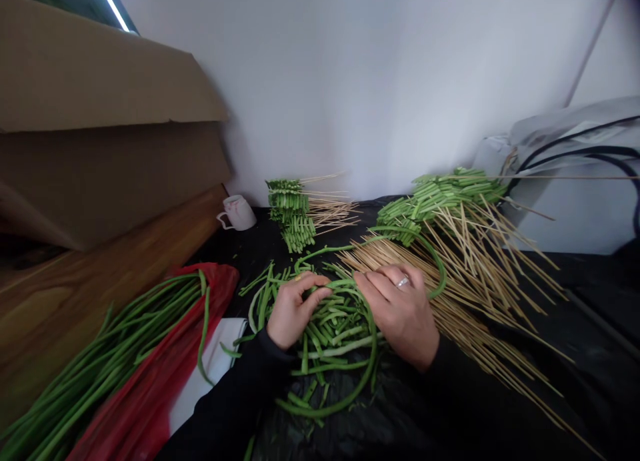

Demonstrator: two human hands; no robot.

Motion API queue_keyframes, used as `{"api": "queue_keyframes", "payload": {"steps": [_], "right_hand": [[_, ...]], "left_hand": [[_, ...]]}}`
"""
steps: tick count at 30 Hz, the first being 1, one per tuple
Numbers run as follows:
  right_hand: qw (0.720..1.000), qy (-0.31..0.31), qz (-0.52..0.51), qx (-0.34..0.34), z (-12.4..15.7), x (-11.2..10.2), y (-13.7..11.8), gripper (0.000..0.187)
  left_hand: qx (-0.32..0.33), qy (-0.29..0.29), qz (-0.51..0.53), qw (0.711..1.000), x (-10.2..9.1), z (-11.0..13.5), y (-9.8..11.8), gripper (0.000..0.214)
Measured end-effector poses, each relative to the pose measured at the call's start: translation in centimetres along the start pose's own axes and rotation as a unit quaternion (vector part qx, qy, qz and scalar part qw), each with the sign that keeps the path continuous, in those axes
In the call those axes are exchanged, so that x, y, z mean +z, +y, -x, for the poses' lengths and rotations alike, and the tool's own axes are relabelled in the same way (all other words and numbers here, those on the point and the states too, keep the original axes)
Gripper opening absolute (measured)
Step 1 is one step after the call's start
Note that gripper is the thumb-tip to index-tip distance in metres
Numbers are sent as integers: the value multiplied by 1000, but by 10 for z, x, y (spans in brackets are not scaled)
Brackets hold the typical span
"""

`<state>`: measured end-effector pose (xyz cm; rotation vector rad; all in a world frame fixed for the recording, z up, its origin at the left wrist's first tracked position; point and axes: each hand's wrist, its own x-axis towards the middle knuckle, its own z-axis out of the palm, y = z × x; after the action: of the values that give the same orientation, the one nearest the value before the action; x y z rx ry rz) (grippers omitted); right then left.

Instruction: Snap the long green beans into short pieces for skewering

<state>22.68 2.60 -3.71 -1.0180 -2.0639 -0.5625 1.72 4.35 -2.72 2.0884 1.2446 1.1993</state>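
Note:
Above a heap of cut bean pieces, my left hand pinches a long green bean between thumb and fingers. My right hand, with a ring on one finger, is closed over the bean close by; its fingertips are partly hidden. Loops of long bean curve behind my right hand and down below the heap; whether they are one bean I cannot tell. Bare wooden skewers lie beside and beneath my right hand. Farther back are skewered bean pieces, one stack at centre and a larger pile on the right.
A red plastic bag at the left holds whole long beans. Behind it stand a white mug and a large cardboard box. Black plastic sheeting covers the work surface. A white bag with dark straps sits at the right.

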Motion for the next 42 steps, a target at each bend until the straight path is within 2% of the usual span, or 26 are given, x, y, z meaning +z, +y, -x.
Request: {"api": "queue_keyframes", "payload": {"steps": [3, 7, 10, 13, 15, 17, 19, 21, 23, 25, 26, 27, 29, 31, 33, 36, 42], "right_hand": [[1000, -17, -16, 13, 2, 4, -3, 24], [998, -38, -41, 17, 4, 7, -14, 20], [997, -50, -61, 10, 5, 9, -23, 12], [995, -64, -73, -11, 8, 13, -30, 17], [994, -74, -75, -20, 10, 16, -31, 19], [993, -86, -75, -20, 12, 18, -31, 17], [992, -95, -79, -11, 11, 17, -29, 13], [992, -98, -85, -2, 11, 15, -27, 15], [991, -100, -87, -1, 10, 13, -25, 19], [990, -110, -84, -6, 10, 12, -24, 23], [990, -113, -82, -9, 10, 12, -23, 24], [990, -117, -80, -11, 10, 12, -23, 24], [990, -116, -72, -15, 11, 13, -24, 24], [992, -111, -65, -18, 11, 14, -24, 23], [992, -109, -61, -13, 11, 14, -24, 21], [992, -111, -59, -3, 9, 13, -23, 17], [992, -115, -47, 31, 5, 10, -12, 15]], "left_hand": [[-66, 13, 59, 996, 0, 0, 2, 17], [-156, 3, 162, 974, 4, 2, 3, 29], [-172, -8, 210, 963, 8, 4, 6, 32], [-179, -28, 243, 953, 11, 4, 8, 33], [-187, -13, 276, 943, 10, 2, 9, 33], [-205, 31, 310, 928, 6, -1, 9, 33], [-226, 82, 349, 906, -1, -5, 7, 32], [-257, 106, 404, 872, -7, -9, 5, 29], [-284, 97, 471, 830, -12, -12, 3, 24], [-295, 61, 515, 803, -13, -12, 3, 22], [-293, 39, 517, 803, -12, -11, 3, 23], [-288, 17, 503, 815, -11, -10, 4, 25], [-267, -12, 423, 866, -7, -8, 5, 32], [-225, -35, 292, 929, -4, -5, 6, 32], [-167, -61, 156, 972, -1, -3, 6, 27], [-115, -76, 45, 989, 0, -3, 5, 24], [-152, 12, 14, 988, -9, -6, 1, 29]]}}
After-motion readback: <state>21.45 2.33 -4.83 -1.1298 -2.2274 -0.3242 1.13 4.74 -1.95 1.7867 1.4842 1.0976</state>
